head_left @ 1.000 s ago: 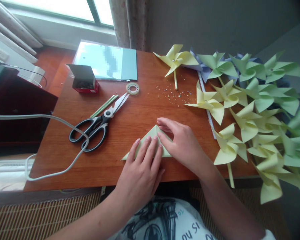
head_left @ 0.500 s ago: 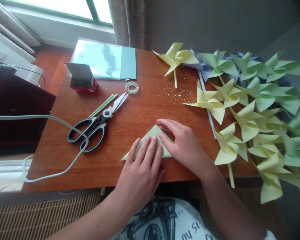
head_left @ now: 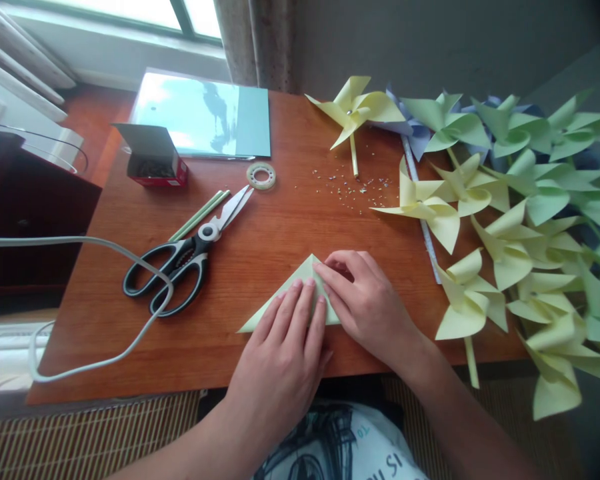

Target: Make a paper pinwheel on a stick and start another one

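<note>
Wooden table (head_left: 280, 227) stands below a window and a curtain, and on it, near the front edge, lies a folded yellow paper triangle (head_left: 304, 272), flat, with its apex pointing away from the person.

Far left of the triangle, a white cable (head_left: 105, 250) loops across the table. A small open red box (head_left: 153, 167) sits well behind and to the left of the triangle, just in front of a pale blue folder (head_left: 205, 120). Black-handled scissors (head_left: 180, 263) lie left of the triangle, blades slightly apart, with the cable crossing their handles. 2 green sticks (head_left: 200, 215) lie beside the blades. A roll of clear tape (head_left: 261, 176) rests behind the triangle, a little to its left.

The left hand (head_left: 285, 353) lies flat on the triangle's lower half, fingers stretched out and pressing down, closed around nothing. The right hand (head_left: 375, 307) covers the triangle's right corner. Its fingers are loosely bent and press along the right edge up toward the apex, and it grasps nothing.

Tiny paper scraps (head_left: 353, 187) are scattered behind the triangle to its right. Beyond them lies 1 yellow pinwheel (head_left: 353, 110) on a stick. Right of the triangle, a heap of yellow, green and lilac pinwheels (head_left: 525, 220) spreads past the table's edge.
</note>
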`<state>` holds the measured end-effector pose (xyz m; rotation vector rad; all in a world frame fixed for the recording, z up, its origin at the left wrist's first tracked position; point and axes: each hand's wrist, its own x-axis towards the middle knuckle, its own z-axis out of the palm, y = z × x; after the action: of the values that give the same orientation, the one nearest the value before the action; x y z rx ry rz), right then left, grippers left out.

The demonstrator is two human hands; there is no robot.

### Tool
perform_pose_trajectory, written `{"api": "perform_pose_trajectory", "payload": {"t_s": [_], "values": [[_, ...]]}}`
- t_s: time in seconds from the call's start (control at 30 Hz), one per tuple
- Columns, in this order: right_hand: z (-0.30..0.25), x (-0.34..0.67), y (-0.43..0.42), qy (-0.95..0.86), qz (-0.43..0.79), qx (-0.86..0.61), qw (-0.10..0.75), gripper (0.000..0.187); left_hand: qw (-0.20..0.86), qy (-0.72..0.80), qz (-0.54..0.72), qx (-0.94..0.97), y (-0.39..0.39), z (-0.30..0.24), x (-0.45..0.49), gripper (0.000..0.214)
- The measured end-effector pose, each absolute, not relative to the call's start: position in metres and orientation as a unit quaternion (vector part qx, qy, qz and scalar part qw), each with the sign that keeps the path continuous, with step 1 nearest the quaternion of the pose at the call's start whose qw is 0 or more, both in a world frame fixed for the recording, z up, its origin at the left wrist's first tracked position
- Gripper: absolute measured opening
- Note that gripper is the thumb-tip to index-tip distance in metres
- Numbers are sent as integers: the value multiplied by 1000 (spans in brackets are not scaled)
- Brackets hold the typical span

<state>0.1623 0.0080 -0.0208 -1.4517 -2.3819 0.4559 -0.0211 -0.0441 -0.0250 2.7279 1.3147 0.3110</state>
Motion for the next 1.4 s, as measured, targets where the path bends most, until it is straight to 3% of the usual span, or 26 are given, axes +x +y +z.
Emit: {"api": "perform_pose_trajectory", "payload": {"t_s": [0.6,1.4], "values": [[-19,156,10,-837,139,-520,97,42,57,431,99,895,-44,-24,-22,52],[-11,153,33,-846,150,-505,85,21,63,431,89,896,-43,-24,-23,53]]}}
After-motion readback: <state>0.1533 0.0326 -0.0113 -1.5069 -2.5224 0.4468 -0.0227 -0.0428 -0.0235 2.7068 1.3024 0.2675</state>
